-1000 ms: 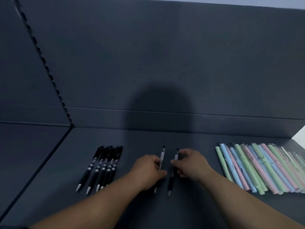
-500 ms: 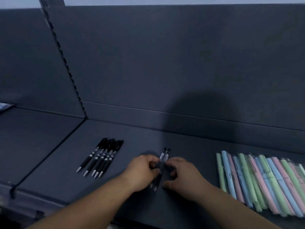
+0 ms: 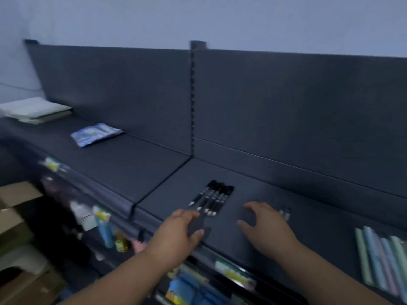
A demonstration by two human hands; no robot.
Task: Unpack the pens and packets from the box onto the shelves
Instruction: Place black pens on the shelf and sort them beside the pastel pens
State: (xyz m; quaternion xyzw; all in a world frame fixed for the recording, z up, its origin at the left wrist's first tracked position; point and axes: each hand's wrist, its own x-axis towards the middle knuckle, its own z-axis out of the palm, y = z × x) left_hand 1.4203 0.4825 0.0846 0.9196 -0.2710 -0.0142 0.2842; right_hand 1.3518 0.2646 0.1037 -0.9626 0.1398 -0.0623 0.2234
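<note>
Two bare forearms reach up from the bottom edge toward a dark shelf point(image 3: 253, 188). Nearest, below the shelf's front lip, hang blurred packaged goods point(image 3: 187, 285) in blue, yellow and green. At the far left edge stands an open cardboard box point(image 3: 13, 216), its flaps raised.

On the front of the shelf, the left hand point(image 3: 176, 235) hovers palm down, thumb and forefinger spread apart, the other fingers loosely curved, holding nothing. Its forefinger lies just beside the tips of the black pens point(image 3: 211, 200); whether it touches them cannot be told. The right hand point(image 3: 264, 225) is also palm down, fingers spread wide and slightly bent, empty.

Those black pens lie side by side in a neat row, tips pointing toward the viewer, between the two hands and a little farther back. Just beyond the right hand's fingers lies a pair of pens point(image 3: 285, 213), blurred. At the right edge, pastel pens point(image 3: 383, 260) in green, blue and pink wrappers lie in a row.

Farther left, on the neighbouring shelf section, rests a blue packet point(image 3: 97, 134), and beyond it a stack of pale sheets point(image 3: 35, 110). Behind everything rises the dark back panel point(image 3: 297, 111), split by a slotted post point(image 3: 192, 95), under a pale wall point(image 3: 198, 18).
</note>
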